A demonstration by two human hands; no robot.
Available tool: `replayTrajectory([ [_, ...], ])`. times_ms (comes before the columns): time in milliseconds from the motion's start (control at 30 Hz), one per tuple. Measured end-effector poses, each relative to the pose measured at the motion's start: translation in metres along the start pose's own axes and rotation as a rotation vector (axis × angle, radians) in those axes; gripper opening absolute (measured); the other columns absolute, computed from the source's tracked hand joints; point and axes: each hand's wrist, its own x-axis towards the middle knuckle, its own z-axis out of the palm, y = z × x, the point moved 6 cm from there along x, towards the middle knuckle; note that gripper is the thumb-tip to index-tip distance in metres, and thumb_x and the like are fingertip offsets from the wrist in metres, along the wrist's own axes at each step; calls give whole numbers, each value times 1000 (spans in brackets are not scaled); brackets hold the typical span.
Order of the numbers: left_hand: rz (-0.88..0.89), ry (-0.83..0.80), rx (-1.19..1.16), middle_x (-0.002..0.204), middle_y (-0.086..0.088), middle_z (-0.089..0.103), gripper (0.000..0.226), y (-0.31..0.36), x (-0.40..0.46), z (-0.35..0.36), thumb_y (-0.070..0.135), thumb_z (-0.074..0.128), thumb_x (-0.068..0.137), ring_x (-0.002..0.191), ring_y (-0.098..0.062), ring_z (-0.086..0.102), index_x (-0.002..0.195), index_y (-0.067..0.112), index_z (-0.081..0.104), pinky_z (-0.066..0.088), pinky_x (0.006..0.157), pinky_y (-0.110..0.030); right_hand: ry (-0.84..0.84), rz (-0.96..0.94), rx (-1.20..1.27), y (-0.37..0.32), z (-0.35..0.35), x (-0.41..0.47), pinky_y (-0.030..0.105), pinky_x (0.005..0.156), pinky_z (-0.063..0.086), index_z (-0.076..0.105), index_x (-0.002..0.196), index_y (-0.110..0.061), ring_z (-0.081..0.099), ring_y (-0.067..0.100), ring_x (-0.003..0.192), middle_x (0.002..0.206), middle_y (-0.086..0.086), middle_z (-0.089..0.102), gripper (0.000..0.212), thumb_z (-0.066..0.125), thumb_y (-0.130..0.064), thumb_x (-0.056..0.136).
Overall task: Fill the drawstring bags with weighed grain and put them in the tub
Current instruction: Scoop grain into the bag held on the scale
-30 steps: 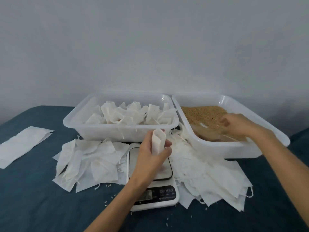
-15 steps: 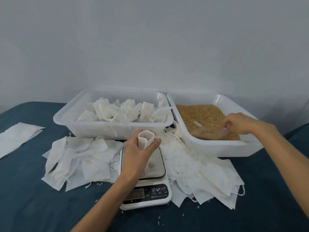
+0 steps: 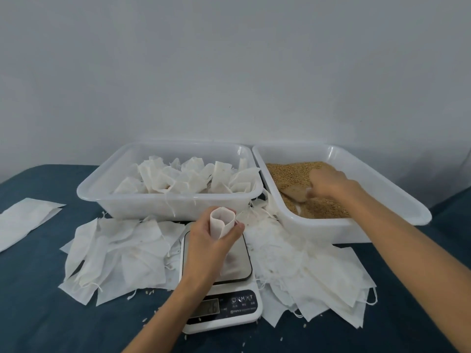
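My left hand [image 3: 209, 247] grips a white drawstring bag [image 3: 221, 221] upright, mouth held open, over the steel platform of a white kitchen scale [image 3: 224, 305]. My right hand [image 3: 328, 184] is down in the right tub [image 3: 397, 200] of brown grain [image 3: 288, 171], holding a clear scoop [image 3: 295, 193] that lies half buried in the grain. The left tub [image 3: 102, 189] holds several filled white bags [image 3: 188, 179].
Flat empty bags lie in a pile left of the scale [image 3: 114, 256] and another pile right of it [image 3: 305, 273]. A white sheet [image 3: 23, 220] lies at the far left on the dark blue cloth [image 3: 38, 314]. Loose grains are scattered around the scale.
My right hand has moved the scoop left and deeper into the grain. My left hand keeps the open bag over the scale. The view has shifted slightly.
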Motion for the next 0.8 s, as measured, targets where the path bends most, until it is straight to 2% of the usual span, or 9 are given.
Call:
replayTrajectory([
  [167,6,18,-34,89,2,73,25,1,0,-3,34,86,79,80,-12,69,99,25,72,55,66,-21,19,4,21,-19,-6,22,22,48,34,57,77,-13,52,8,60,76,-3,59,29,72,-34,91],
  [400,39,9,-35,88,5,74,21,-1,6,-7,27,86,84,79,-9,67,98,23,71,54,68,-22,74,133,245,-2,2,33,24,48,37,58,78,-6,56,13,60,75,4,60,20,69,-13,93],
  [567,26,1,-39,87,1,72,25,0,5,-6,33,85,80,78,-12,66,97,23,71,55,67,-23,181,221,381,29,-3,18,27,47,34,50,69,-7,49,19,57,69,7,55,30,65,-7,94],
  [633,25,-7,-44,85,1,72,22,1,4,-5,33,85,81,76,-10,65,96,25,70,54,65,-22,231,208,429,35,-3,10,27,48,35,48,64,-9,56,21,60,74,9,64,36,64,-8,96],
  [733,32,-16,-14,86,4,73,21,-1,5,-5,33,85,82,77,-9,66,96,26,70,54,66,-25,245,173,445,40,-6,-8,30,54,41,56,67,-6,62,24,68,82,12,69,31,67,-11,95],
  [800,28,-10,2,91,8,73,25,-2,5,-5,38,84,79,79,-9,67,96,26,70,55,67,-27,267,129,474,41,-11,-19,35,70,50,67,83,-2,65,25,80,91,11,70,18,71,-16,94],
])
